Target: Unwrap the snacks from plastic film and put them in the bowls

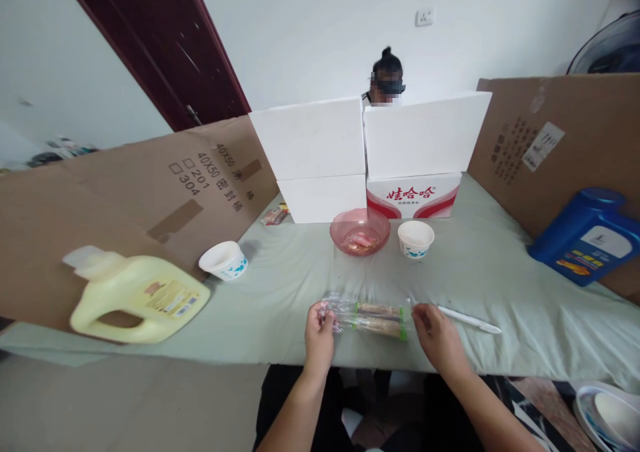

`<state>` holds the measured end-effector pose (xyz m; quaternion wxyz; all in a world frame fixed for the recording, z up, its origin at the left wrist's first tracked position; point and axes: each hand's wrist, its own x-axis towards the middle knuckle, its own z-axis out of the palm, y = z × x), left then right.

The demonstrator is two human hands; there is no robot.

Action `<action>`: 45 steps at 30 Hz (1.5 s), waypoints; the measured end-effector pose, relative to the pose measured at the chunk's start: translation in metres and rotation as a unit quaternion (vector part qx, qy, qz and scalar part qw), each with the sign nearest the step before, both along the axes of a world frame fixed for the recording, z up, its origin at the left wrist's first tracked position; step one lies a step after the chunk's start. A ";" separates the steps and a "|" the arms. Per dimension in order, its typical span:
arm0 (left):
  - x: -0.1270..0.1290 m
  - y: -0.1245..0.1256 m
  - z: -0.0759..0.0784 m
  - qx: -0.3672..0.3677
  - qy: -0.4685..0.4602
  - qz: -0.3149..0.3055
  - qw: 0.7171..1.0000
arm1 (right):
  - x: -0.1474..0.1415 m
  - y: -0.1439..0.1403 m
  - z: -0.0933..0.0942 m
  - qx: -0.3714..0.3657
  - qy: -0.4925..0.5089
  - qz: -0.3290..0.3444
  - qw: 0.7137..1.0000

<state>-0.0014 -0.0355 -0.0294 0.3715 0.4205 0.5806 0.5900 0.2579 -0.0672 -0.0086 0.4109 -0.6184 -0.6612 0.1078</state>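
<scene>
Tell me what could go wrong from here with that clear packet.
The clear packet looks thin and crinkly, so it might slip or tear where the left hand holds its end. The white stick-like item lies close beside the right hand, so a sideways move could knock it.

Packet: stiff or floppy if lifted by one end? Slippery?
The packet will probably flop at its left end, where loose film bunches by the left hand. Its middle may stay stiffer, since the brown contents fill it. The shiny film could slide in a light grip.
</scene>
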 end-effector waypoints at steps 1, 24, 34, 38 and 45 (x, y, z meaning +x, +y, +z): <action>-0.001 -0.001 -0.002 0.000 0.024 0.000 1.000 | 0.006 -0.002 -0.004 -0.008 0.015 -0.024 1.000; 0.012 -0.061 0.048 0.176 0.586 -0.343 0.713 | -0.005 -0.039 0.037 -0.162 -0.192 0.256 0.933; 0.005 -0.045 0.031 0.102 0.607 -0.204 0.762 | -0.002 -0.034 0.006 -0.168 -0.268 0.064 0.947; 0.009 -0.029 0.045 0.109 0.615 -0.186 0.759 | -0.004 -0.026 0.002 -0.031 -0.207 0.032 0.977; 0.024 0.014 0.058 0.109 0.566 -0.339 0.744 | -0.016 -0.003 -0.006 0.071 -0.132 0.073 0.986</action>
